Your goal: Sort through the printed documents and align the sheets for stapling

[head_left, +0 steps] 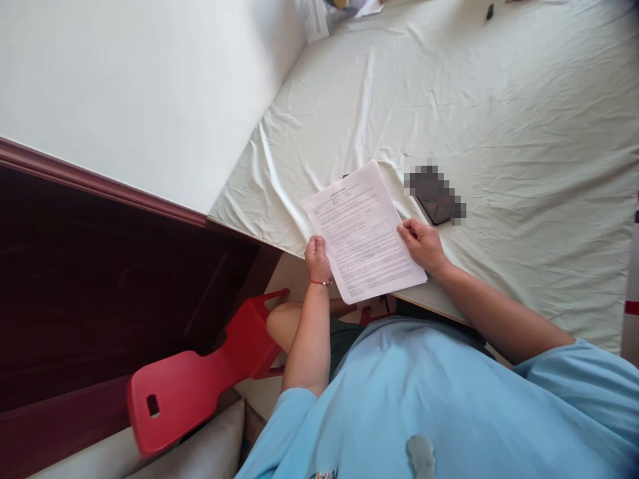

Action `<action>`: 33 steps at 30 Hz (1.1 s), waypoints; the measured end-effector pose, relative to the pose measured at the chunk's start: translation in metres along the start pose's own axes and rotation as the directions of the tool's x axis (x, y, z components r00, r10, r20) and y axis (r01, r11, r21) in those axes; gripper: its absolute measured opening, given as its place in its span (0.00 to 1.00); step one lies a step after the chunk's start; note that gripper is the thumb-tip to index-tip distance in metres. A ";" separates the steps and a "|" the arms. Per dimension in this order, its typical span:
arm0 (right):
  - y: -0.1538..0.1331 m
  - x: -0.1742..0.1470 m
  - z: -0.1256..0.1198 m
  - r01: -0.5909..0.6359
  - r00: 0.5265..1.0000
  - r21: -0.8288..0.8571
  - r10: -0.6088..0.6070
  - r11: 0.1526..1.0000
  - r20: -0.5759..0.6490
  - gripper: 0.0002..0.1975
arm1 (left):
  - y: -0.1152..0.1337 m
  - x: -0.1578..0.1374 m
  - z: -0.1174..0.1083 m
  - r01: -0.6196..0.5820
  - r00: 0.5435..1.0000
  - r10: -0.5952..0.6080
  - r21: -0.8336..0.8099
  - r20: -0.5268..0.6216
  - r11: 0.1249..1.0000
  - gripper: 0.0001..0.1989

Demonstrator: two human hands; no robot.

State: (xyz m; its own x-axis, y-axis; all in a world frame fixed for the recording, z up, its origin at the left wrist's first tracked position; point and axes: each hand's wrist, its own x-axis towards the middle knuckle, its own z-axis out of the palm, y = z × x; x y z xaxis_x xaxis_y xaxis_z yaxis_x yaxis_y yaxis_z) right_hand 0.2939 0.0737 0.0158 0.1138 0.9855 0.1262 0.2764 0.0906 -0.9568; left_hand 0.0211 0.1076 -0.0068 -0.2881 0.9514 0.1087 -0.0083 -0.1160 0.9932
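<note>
A stack of printed paper sheets (367,233) is held up over the near edge of the cloth-covered table, its text facing me. My left hand (318,258), with a thin red bracelet at the wrist, is closed on the left side of the sheets. On the right side, my right hand (423,243) pinches the edge, thumb on top. A dark flat object (435,196), partly pixelated, lies on the cloth just beyond my right hand. Behind the top left of the sheets, a small dark thing peeks out, too hidden to name.
A wrinkled pale cloth (524,166) covers the table. To my left stands a red plastic chair (174,392), near a dark wooden panel (100,286). A white wall (150,80) borders the table. Far back are a clear plastic bag (317,20) and a small black object (490,11).
</note>
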 end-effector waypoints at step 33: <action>0.009 0.002 -0.001 0.082 0.993 -0.065 -0.087 0.994 -0.082 0.11 | -0.009 0.003 -0.007 -0.150 0.988 0.136 0.279 0.071 0.949 0.26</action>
State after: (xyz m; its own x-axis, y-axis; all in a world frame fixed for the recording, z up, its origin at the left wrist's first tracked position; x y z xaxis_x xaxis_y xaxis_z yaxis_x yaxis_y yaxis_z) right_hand 0.2979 0.0764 0.0082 0.1670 0.9587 0.2301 0.3466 0.1614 -0.9240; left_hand 0.0140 0.1094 -0.0159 -0.2179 0.9446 0.2453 0.3025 -0.1736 0.9372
